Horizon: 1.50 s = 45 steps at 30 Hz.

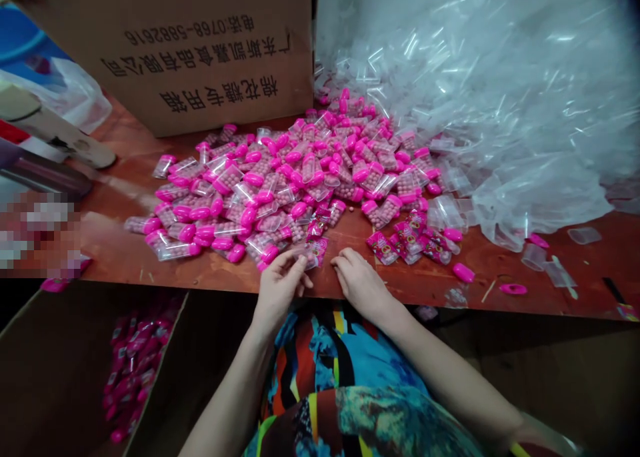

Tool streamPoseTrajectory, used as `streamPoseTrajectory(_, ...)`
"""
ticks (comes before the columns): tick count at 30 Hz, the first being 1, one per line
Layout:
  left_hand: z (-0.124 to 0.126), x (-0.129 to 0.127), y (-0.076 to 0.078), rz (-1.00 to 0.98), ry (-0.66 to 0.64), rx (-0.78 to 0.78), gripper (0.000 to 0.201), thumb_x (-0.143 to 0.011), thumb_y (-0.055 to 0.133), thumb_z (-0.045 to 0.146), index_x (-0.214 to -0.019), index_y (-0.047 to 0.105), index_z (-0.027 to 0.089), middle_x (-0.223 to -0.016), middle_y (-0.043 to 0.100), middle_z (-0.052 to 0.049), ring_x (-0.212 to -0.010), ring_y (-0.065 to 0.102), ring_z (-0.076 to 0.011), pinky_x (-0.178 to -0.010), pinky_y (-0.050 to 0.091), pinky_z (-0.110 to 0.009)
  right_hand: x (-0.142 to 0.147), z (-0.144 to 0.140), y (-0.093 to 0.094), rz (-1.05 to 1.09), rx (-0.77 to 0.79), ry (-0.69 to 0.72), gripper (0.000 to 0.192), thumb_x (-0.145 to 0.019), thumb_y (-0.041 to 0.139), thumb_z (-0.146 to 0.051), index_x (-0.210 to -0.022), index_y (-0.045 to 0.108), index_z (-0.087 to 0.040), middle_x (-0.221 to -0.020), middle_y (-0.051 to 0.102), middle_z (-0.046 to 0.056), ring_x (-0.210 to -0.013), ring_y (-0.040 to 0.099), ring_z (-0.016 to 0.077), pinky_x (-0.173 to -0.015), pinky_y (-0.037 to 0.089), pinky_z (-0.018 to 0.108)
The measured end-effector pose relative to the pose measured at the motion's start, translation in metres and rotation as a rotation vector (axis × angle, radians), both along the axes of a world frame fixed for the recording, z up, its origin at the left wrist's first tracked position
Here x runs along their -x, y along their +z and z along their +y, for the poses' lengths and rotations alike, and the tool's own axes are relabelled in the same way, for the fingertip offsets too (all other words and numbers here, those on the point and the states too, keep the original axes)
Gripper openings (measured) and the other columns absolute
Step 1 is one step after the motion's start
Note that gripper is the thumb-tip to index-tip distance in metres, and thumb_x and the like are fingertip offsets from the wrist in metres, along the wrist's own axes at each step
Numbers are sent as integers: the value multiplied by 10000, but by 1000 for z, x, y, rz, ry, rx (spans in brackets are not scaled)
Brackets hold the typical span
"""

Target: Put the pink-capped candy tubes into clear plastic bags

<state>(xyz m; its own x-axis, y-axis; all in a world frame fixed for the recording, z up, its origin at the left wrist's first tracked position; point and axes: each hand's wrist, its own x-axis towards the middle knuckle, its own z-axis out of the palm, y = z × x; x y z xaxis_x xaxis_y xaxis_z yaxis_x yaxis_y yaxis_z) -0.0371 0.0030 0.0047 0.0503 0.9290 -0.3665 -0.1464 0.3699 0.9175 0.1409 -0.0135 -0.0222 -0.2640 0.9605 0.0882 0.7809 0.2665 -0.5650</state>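
Pink-capped candy vial (313, 251), seemingly label-wrapped, sits pinched in her left hand (278, 287) at the table edge (200, 280), close for handling; right hand (359, 282) rests loosely curled, empty.

Two bare arms come up from the bottom and lean in toward each other. The left hand (278, 285) sits at the near edge of the tabletop (120, 250). Its fingers (295, 262) are bent and pinched together around a small clear packet (310, 251). The right hand (361, 280) is just beside it, a little apart. It lies palm down on the same near edge, with its fingers (341, 262) curled and pointing to the left hand. Both wrists are straight. The left arm looks steeper, and the right arm stretches out to the lower right corner.
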Motion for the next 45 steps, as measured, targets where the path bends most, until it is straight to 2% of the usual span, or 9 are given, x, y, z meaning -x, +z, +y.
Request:
streamPoseTrajectory(6, -3, -14, -2, 45, -162, 10, 455, -772, 735, 439, -1103, 678, 132, -530, 612, 10, -380, 466, -76, -399, 327, -189, -10, 16, 25, 473, -73, -103, 112, -928, 556, -173, -965, 656, -210, -925, 642, 51, -857, 631, 199, -757, 528, 324)
streamPoseTrajectory(12, -1, -18, -5, 88, -281, -34, 387, -791, 714, 422, -1061, 691, 146, -536, 593, 19, -401, 472, -83, -413, 350, -195, -7, 16, 42, 310, -168, 73, 200, -980, 497, -184, -1069, 676, -187, -1000, 636, 102, -979, 605, 239, -870, 517, 395)
streamPoseTrajectory(18, 2, -14, -8, 96, -343, -31, 327, -801, 701, 364, -1056, 705, 159, -570, 591, 18, -442, 489, -94, -427, 362, -204, -14, 16, 43, 169, -86, 198, 284, -982, 444, -168, -1135, 682, -190, -1033, 625, 121, -983, 575, 261, -884, 527, 448)
streamPoseTrajectory(24, 8, -10, -7, 19, -348, 5, 375, -778, 729, 402, -1043, 712, 137, -568, 598, 11, -427, 468, -80, -423, 339, -196, -12, 24, 51, 446, 5, 250, 321, -954, 459, -131, -1158, 683, -236, -1099, 663, 90, -1049, 612, 234, -916, 526, 427)
streamPoseTrajectory(28, 10, -7, -7, -44, -283, 53, 450, -759, 754, 405, -1109, 692, 130, -611, 647, -15, -438, 499, -84, -431, 344, -193, -11, 39, 41, 627, 95, 97, 232, -936, 525, -176, -1057, 711, -246, -1013, 705, 40, -932, 667, 202, -844, 547, 362)
streamPoseTrajectory(31, 10, -3, -6, -58, -215, 60, 462, -749, 768, 387, -1129, 689, 135, -709, 696, -47, -489, 545, -94, -453, 389, -199, -9, 57, 24, 458, -3, -66, 223, -935, 520, -173, -1039, 714, -208, -985, 706, 64, -924, 664, 216, -860, 534, 367)
streamPoseTrajectory(36, 12, 5, -8, -56, -140, 57, 487, -774, 751, 405, -1163, 659, 126, -645, 673, -33, -490, 549, -98, -454, 394, -187, 2, 78, 1, -70, -140, -62, 244, -963, 483, -151, -1090, 686, -109, -1037, 669, 161, -983, 614, 282, -900, 502, 400)
streamPoseTrajectory(41, 13, 6, -12, -142, -135, 100, 502, -794, 740, 384, -1197, 632, 105, -666, 684, -47, -452, 532, -81, -446, 388, -183, 10, 70, -1, -432, -205, -16, 282, -966, 443, -94, -1137, 666, -109, -1011, 643, 174, -920, 572, 292, -828, 471, 397)
streamPoseTrajectory(45, 14, 3, -9, -323, -129, 173, 535, -771, 753, 289, -1241, 597, 87, -760, 715, -82, -554, 623, -122, -509, 464, -206, 12, 64, 4, -535, -182, 42, 274, -974, 435, -100, -1125, 664, -104, -1060, 634, 186, -928, 559, 296, -822, 459, 397)
